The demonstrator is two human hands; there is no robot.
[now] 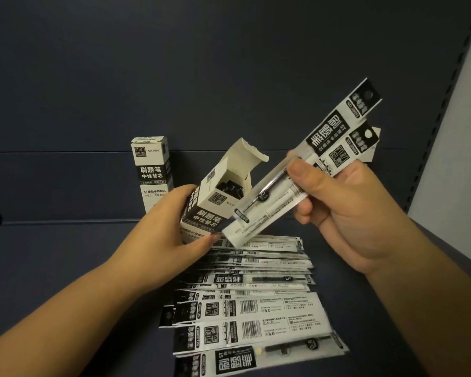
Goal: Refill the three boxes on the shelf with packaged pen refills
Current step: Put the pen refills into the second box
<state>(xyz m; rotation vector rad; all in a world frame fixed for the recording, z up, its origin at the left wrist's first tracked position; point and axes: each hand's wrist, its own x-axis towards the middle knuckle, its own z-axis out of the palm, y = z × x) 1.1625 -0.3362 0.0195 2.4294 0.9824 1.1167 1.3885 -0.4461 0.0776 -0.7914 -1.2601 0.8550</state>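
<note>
left hand [172,213] grips the tilted white-and-black cardboard box [215,202], flap open. right hand [346,197] pinches several flat black-and-white packaged pen refills [297,170], lower ends beside the box, not yet inside. advise aligning ends with the mouth before sliding.

The upright box [152,174] reads "刷题笔 中性替芯" and, seemingly, "NO.S0091"; refill packs [256,308] show "0.5".
</note>
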